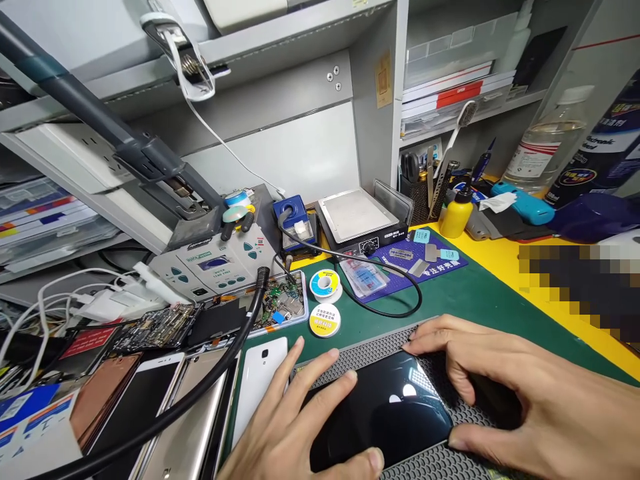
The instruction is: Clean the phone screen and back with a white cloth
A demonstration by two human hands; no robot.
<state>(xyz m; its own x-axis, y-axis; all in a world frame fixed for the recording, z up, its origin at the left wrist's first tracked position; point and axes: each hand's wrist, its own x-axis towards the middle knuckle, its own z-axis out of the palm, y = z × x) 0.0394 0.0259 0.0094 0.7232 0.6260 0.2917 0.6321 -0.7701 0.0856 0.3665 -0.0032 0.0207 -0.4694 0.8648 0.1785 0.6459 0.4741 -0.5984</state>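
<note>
A dark glossy smartphone lies face up on a grey honeycomb mat, two light reflections on its glass. My left hand spreads its fingers over the phone's left part, with the index fingertip by the far edge and the thumb by the near edge. Around the phone's right end curls my right hand. Its thumb touches the near corner and its index finger reaches the far corner. The left end of the phone is hidden under my left hand. Just left of that hand is a white phone.
Several phones, including a gold one, lie at the left beneath a thick black cable. Behind stand a soldering station, solder spools, a tray of circuit boards and a heating plate. A yellow bottle stands at the right.
</note>
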